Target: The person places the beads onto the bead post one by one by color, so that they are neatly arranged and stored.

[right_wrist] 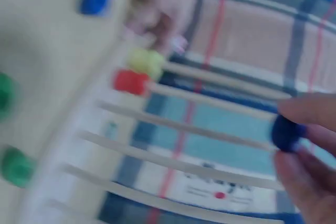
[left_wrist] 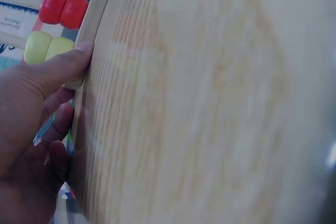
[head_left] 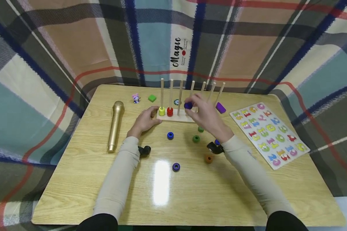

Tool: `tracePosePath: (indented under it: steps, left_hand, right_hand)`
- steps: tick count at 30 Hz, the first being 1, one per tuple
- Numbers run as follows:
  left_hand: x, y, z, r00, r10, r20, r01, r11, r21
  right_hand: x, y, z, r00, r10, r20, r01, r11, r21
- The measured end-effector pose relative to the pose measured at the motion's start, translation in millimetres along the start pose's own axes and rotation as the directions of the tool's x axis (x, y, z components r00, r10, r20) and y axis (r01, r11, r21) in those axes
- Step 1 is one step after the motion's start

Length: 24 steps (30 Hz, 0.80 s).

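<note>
A wooden peg stand (head_left: 177,118) with several upright pegs stands at the back of the table. Yellow beads (head_left: 161,111) sit low on its leftmost peg and red beads (head_left: 169,111) on the second. My left hand (head_left: 144,122) grips the stand's left end; in the left wrist view the thumb (left_wrist: 68,66) lies on the base's edge. Between thumb and fingertips, my right hand (head_left: 206,117) pinches a dark blue bead (right_wrist: 286,132). That bead is at the tip of the third peg (right_wrist: 184,126) in the blurred right wrist view; whether the peg enters it, I cannot tell.
Loose blue beads (head_left: 170,135), green beads (head_left: 196,139) and an orange bead (head_left: 208,158) lie in front of the stand. A gold microphone (head_left: 115,126) is at left, a number puzzle board (head_left: 269,134) at right. Green (head_left: 152,98) and purple blocks (head_left: 220,107) and a small figurine (head_left: 136,98) lie near the back.
</note>
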<state>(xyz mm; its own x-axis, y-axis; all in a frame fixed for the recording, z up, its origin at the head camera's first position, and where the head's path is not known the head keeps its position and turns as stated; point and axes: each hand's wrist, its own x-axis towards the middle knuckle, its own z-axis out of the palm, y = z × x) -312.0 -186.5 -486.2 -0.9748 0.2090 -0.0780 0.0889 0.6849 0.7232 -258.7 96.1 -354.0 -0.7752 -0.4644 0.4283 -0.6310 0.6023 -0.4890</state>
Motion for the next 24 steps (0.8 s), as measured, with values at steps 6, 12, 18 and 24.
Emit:
tracePosePath:
  steps: [6,12,18,24]
  left_hand:
    - [-2.2,-1.0,2.9,1.0,-0.006,0.001,0.006,1.0,-0.006]
    - [-4.4,-1.5,4.7,1.0,0.0,0.015,0.0,1.0,-0.017]
    - [-4.6,0.2,0.5,1.0,0.013,0.009,-0.012,1.0,-0.022]
    - [-4.2,1.0,-2.1,1.0,0.011,0.01,-0.011,1.0,-0.021]
  right_hand:
    - [57,-2,-11,0.985,-0.05,-0.166,0.041,0.998,-0.058]
    - [72,2,-7,0.993,0.05,-0.104,-0.058,0.995,-0.083]
    - [74,4,-1,0.995,0.083,-0.05,-0.087,0.992,-0.093]
    - [72,3,2,0.997,0.061,-0.047,-0.066,0.991,-0.117]
